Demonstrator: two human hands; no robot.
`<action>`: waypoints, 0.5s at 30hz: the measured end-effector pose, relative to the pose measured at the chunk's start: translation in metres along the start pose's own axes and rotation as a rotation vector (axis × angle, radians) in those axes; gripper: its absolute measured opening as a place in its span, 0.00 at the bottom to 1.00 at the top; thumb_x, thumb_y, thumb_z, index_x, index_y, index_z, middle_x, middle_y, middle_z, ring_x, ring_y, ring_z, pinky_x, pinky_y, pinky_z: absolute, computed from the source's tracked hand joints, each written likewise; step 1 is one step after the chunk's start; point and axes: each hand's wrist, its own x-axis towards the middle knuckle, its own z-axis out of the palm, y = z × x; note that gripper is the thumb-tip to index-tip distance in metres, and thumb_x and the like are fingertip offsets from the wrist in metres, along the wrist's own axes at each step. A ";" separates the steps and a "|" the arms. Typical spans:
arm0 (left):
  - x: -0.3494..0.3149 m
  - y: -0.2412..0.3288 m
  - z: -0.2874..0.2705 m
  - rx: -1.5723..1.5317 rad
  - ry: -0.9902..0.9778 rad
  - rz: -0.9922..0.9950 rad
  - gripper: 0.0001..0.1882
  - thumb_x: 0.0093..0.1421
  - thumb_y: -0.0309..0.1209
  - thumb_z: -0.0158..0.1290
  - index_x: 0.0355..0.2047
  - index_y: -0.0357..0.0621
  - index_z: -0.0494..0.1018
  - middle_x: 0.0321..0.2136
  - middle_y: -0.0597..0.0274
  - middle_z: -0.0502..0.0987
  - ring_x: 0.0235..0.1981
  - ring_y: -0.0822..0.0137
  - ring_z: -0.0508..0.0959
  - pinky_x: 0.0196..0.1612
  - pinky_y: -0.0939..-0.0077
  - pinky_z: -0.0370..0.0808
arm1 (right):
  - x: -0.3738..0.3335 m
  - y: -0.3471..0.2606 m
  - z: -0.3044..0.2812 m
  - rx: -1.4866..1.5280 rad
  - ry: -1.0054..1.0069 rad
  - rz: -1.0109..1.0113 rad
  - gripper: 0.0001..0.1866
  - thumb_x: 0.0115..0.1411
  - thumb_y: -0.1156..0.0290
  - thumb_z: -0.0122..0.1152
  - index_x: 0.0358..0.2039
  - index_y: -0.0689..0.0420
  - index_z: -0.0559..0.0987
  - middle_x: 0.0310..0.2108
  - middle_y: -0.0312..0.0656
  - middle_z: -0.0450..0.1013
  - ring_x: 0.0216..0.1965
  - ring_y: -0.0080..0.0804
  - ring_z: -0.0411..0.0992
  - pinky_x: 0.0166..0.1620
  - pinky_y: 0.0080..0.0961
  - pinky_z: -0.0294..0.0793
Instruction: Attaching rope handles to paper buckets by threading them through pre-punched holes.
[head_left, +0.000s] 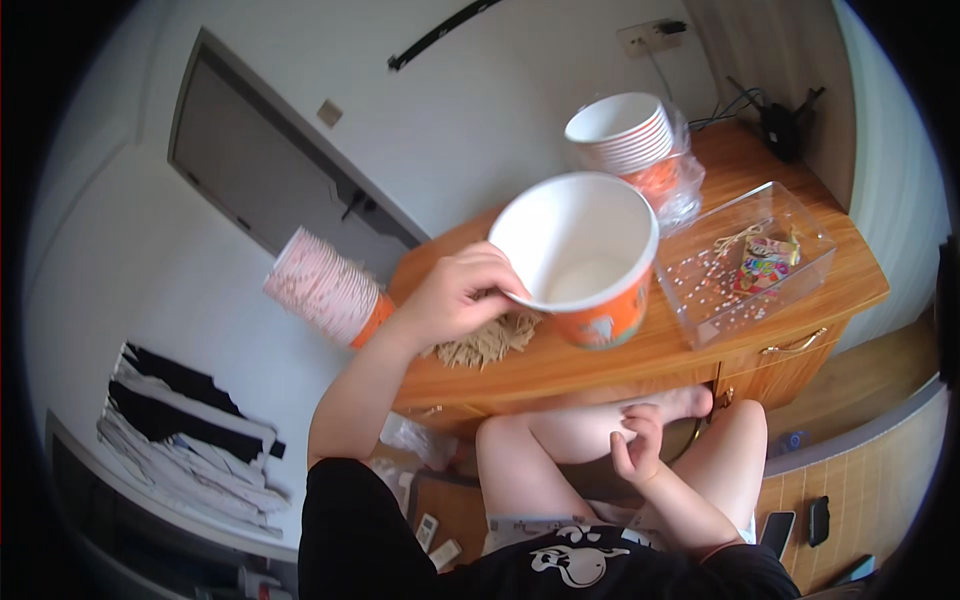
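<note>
My left hand (465, 295) is closed on the near left rim of a large white paper bucket (605, 315) with an orange printed outside. The bucket is tilted toward me over the wooden desk, and its visible inside is plain white. Beneath my left wrist lies a heap of shredded brown paper (485, 343). My right hand (638, 446) hovers over my lap with fingers loosely bent and thumb apart; nothing shows in it. To the bucket's right stands a clear plastic box (700, 325), holding small pink and white bits, a colourful packet (766, 266) and some pale strands.
Behind the bucket, nested white buckets (625, 130) sit in clear plastic wrap. A tall stack of pinkish-white cups (320, 290) leans at the desk's left end. A black device with cables (780, 130) is at the back right of the wooden desk (845, 275). A phone (777, 533) lies at lower right.
</note>
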 end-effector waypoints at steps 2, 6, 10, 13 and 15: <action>-0.020 -0.011 0.022 -0.093 -0.078 0.013 0.09 0.52 0.18 0.63 0.34 0.41 0.80 0.33 0.62 0.80 0.42 0.62 0.78 0.45 0.68 0.76 | -0.010 0.002 0.003 -0.059 0.071 -0.100 0.25 0.50 0.74 0.67 0.49 0.54 0.69 0.53 0.52 0.67 0.51 0.49 0.64 0.55 0.46 0.64; -0.037 -0.028 0.043 -0.157 -0.077 0.044 0.09 0.53 0.17 0.63 0.33 0.43 0.80 0.34 0.64 0.81 0.43 0.61 0.78 0.48 0.67 0.75 | 0.006 0.002 0.012 -0.148 0.173 -0.244 0.37 0.51 0.70 0.65 0.61 0.48 0.62 0.68 0.53 0.53 0.68 0.54 0.51 0.68 0.49 0.48; -0.047 -0.045 0.043 -0.174 -0.079 0.079 0.10 0.52 0.15 0.62 0.31 0.45 0.80 0.43 0.63 0.82 0.49 0.60 0.76 0.52 0.64 0.74 | 0.029 -0.006 0.017 -0.205 0.116 -0.139 0.42 0.56 0.73 0.64 0.69 0.49 0.55 0.74 0.58 0.42 0.72 0.61 0.49 0.71 0.58 0.45; -0.054 -0.054 0.040 -0.089 -0.074 0.150 0.16 0.51 0.16 0.62 0.38 0.48 0.81 0.57 0.59 0.76 0.59 0.56 0.71 0.60 0.61 0.71 | 0.036 -0.006 0.015 -0.231 0.104 -0.087 0.42 0.58 0.76 0.62 0.70 0.49 0.54 0.73 0.58 0.42 0.70 0.62 0.55 0.70 0.58 0.48; -0.055 -0.049 0.038 -0.138 0.018 -0.065 0.24 0.51 0.21 0.64 0.50 0.51 0.79 0.60 0.60 0.73 0.65 0.56 0.68 0.69 0.58 0.63 | 0.035 -0.005 0.009 -0.294 0.096 -0.071 0.41 0.58 0.76 0.62 0.69 0.50 0.54 0.73 0.59 0.43 0.69 0.61 0.56 0.70 0.58 0.49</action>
